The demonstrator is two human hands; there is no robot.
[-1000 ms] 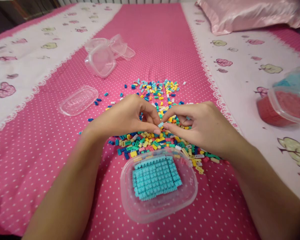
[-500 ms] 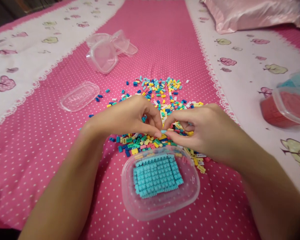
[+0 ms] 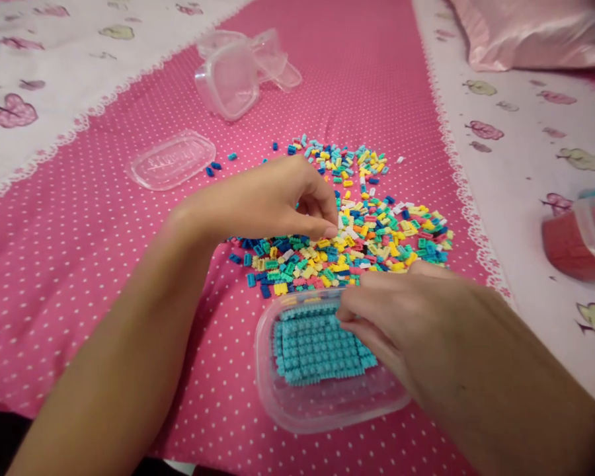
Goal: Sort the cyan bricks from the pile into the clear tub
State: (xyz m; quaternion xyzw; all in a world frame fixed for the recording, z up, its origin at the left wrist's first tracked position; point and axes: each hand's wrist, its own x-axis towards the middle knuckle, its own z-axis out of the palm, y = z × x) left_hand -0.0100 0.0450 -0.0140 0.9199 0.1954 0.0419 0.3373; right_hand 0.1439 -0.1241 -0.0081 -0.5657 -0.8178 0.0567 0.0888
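My left hand (image 3: 292, 198) hovers over a loose pile of small toy building bricks (image 3: 377, 228) in yellow, green, blue, white and pink. Its thumb and fingers are pinched together, and whether a brick is between them is hidden. Nearer to me is a clear plastic container (image 3: 297, 416), with rows of light-blue bricks (image 3: 317, 347) packed side by side inside. Over its right side is my right hand (image 3: 401, 317), its fingertips closed at the upper right corner of those rows. What they pinch cannot be made out.
A clear lid (image 3: 173, 160) lies left of the pile on the pink dotted bedspread (image 3: 104, 218). Further back are several empty clear containers (image 3: 233, 79). At the right stands a tub of red contents (image 3: 575, 241), with a pink pillow (image 3: 535, 33) beyond.
Both hands were together over the pile with a light-blue brick between their fingertips. My right hand has since moved down to the container, while my left stays above the pile. The view has shifted.
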